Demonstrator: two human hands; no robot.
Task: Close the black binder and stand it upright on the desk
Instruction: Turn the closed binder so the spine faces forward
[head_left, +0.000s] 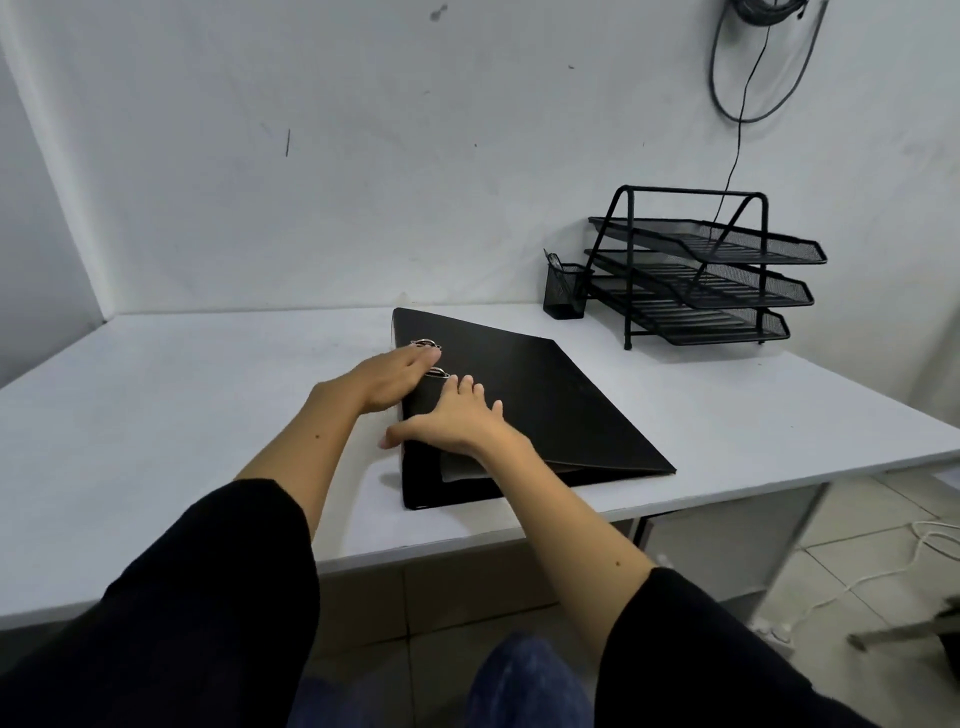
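With the black binder lying closed under both flat, spread palms, left hand apparently by the rings and right hand nearer, tipping it upright seems next, needing a spine grip.

binder spine hidden; cable cropped

One head-worn wide-angle view, looking forward and down from above the desk's near edge, close over both forearms. It faces the wall behind; lines bow outward toward the frame edges, probably lens distortion. No second view here.
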